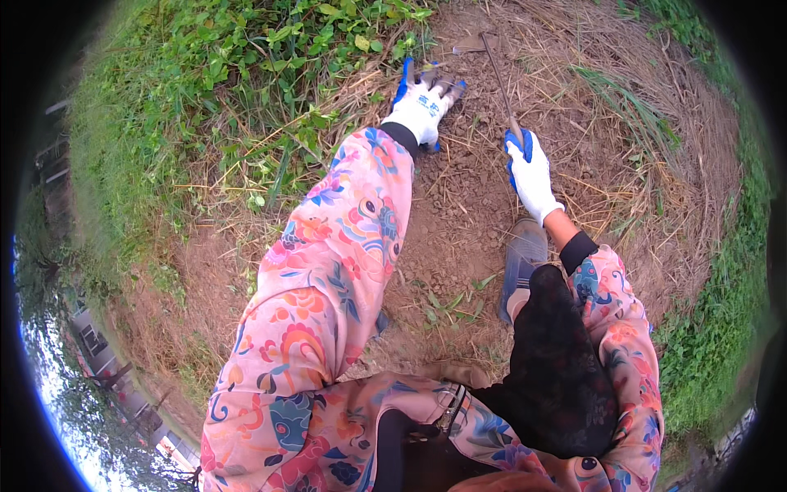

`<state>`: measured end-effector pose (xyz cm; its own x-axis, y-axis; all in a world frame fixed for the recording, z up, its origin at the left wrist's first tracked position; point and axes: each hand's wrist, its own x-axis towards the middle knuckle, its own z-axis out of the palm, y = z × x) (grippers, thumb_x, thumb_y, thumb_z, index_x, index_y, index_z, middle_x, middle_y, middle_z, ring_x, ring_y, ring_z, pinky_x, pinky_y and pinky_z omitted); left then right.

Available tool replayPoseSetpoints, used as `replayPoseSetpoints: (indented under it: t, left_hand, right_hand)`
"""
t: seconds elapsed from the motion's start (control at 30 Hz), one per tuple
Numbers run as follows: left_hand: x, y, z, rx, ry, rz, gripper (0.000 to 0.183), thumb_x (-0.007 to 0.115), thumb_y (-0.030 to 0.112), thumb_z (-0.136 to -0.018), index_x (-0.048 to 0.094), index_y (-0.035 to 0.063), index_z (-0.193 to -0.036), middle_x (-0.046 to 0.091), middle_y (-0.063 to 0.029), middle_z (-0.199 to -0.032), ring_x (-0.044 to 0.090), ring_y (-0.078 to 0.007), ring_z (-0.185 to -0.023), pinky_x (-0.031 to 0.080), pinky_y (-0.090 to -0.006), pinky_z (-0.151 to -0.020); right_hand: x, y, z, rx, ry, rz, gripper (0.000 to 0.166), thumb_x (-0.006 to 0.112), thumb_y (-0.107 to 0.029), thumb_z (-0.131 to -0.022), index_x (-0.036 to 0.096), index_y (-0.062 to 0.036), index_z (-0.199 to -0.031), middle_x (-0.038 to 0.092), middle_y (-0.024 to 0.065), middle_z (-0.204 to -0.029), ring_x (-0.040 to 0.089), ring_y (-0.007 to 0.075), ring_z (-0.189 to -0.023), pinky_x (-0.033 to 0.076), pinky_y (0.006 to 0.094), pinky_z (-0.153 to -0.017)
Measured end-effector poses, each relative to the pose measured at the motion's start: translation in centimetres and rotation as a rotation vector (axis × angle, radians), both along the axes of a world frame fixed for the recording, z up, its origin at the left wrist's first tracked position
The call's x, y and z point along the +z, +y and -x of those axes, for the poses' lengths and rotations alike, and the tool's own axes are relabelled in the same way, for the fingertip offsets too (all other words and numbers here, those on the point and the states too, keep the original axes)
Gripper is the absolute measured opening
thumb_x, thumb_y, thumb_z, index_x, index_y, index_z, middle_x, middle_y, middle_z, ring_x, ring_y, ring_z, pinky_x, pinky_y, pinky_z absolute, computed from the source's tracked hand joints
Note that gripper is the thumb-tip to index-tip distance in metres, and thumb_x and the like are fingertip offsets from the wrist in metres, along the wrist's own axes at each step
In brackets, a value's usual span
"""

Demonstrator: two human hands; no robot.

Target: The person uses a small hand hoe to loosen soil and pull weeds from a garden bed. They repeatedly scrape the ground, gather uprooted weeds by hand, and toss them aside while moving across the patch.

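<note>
My left hand (pixel 420 111), in a white knit glove with blue coating, reaches over the bare soil beside the leafy green plants (pixel 289 55). Its fingers are spread, and I see nothing held in them; the palm side is hidden. My right hand (pixel 532 172), gloved alike, is closed around the grip of a hand hoe (pixel 501 80). The tool's thin, dark shaft runs away from me to a flat blade (pixel 474 45) lying against the soil, its outline hard to make out from the dirt.
Loose brown soil (pixel 458 184) lies between my hands, strewn with straw. Dry stalks (pixel 695 135) and cut green blades (pixel 633 101) lie to the right. My shoe (pixel 522 258) stands just behind my right hand. Trees and a building (pixel 95 335) show at the lower left rim.
</note>
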<state>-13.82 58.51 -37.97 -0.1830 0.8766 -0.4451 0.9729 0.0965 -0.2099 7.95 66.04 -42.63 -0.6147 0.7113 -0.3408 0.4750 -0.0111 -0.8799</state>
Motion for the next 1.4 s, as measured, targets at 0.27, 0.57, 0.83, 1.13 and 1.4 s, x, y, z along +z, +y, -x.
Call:
replayPoseSetpoints:
  t: [0.27,0.57,0.83,1.13,1.4]
  left_hand:
    - [2.4,-5.8,9.7,0.296,0.177,-0.093,0.051,0.064,0.029,-0.071,0.055,0.0187,-0.12,0.054,-0.0115,-0.124,0.044,-0.0328,-0.121,0.011,-0.065,-0.104]
    - [-1.2,-15.4,15.3,0.615,-0.059,-0.243,0.052,0.055,0.032,-0.077,0.049,0.0183,-0.127,0.048,-0.016,-0.132,0.038,-0.0334,-0.127,0.017,-0.0528,-0.108]
    - [-3.2,-14.2,15.0,0.908,-0.365,-0.4,0.062,0.067,0.03,-0.072,0.049,0.0131,-0.129,0.063,-0.0159,-0.104,0.06,-0.0274,-0.095,0.047,-0.0365,-0.08]
    - [-3.8,-15.5,15.1,0.868,-0.381,-0.471,0.05,0.055,0.026,-0.072,0.053,0.0118,-0.12,0.06,-0.018,-0.105,0.055,-0.0335,-0.102,0.041,-0.0399,-0.089]
    - [-2.8,-14.0,12.9,0.808,-0.102,-0.36,0.059,0.057,0.029,-0.074,0.046,0.0108,-0.129,0.043,-0.0182,-0.135,0.036,-0.0384,-0.126,0.017,-0.0523,-0.108]
  right_hand:
    - [1.8,1.0,4.4,0.076,0.027,0.006,0.038,0.056,-0.028,-0.09,0.047,-0.004,-0.118,0.05,0.0022,-0.072,0.043,0.0098,-0.059,0.038,0.0271,-0.053]
    - [2.4,-7.7,-8.0,0.583,-0.222,0.029,0.051,0.054,-0.029,-0.087,0.035,-0.0124,-0.132,0.062,0.0249,-0.097,0.061,0.0425,-0.087,0.047,0.0461,-0.076]
    - [3.5,-0.4,6.7,0.225,-0.172,-0.091,0.038,0.048,-0.03,-0.091,0.043,-0.0061,-0.12,0.064,0.0178,-0.088,0.064,0.0328,-0.08,0.047,0.0418,-0.07]
    - [1.1,-3.2,3.4,0.434,-0.147,-0.184,0.044,0.05,-0.03,-0.089,0.037,-0.0116,-0.127,0.062,0.0247,-0.098,0.059,0.0424,-0.092,0.046,0.0479,-0.078]
    - [2.4,-1.9,10.5,0.192,-0.121,-0.108,0.037,0.048,-0.032,-0.091,0.042,-0.0055,-0.117,0.062,0.025,-0.088,0.06,0.0418,-0.085,0.045,0.0478,-0.073]
